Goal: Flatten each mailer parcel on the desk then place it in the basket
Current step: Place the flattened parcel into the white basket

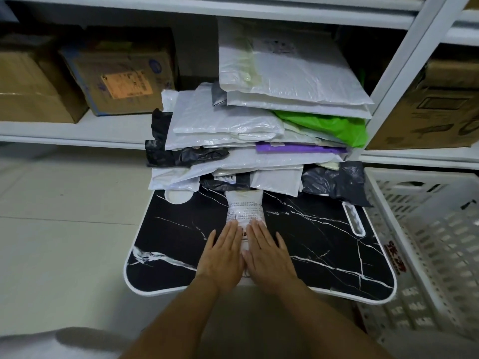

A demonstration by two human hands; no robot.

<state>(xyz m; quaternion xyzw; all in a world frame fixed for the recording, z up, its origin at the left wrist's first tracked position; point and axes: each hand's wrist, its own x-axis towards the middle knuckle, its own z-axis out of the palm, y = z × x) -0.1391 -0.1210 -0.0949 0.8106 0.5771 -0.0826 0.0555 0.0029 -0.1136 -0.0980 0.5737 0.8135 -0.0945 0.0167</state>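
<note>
A: Boxes point(77, 81) fill the shelf beyond the desk's far left corner. What lies on the desk point(168, 244) itself?

B: A round hole near its far left corner, then a tall pile point(259, 130) of mailers along the far edge: white, black, purple and green ones, stacked unevenly.

A: And the hands?

B: Both lie flat at the middle of the near edge, side by side. The left hand point(223, 257) is open, palm down, fingers spread and pointing away. It grips nothing, only presses.

A: On what?

B: A white mailer point(245, 208) with printed text (too small to read). It runs from under the pile toward the near edge, and the hands cover its near half.

A: The right hand point(269, 257)?

B: The same: open, flat, fingers together on the mailer, thumb touching the left hand.

A: Further right?

B: A slot near the desk's right edge, then the basket point(427, 229), white and slatted, standing just beside that edge on the floor.
</note>
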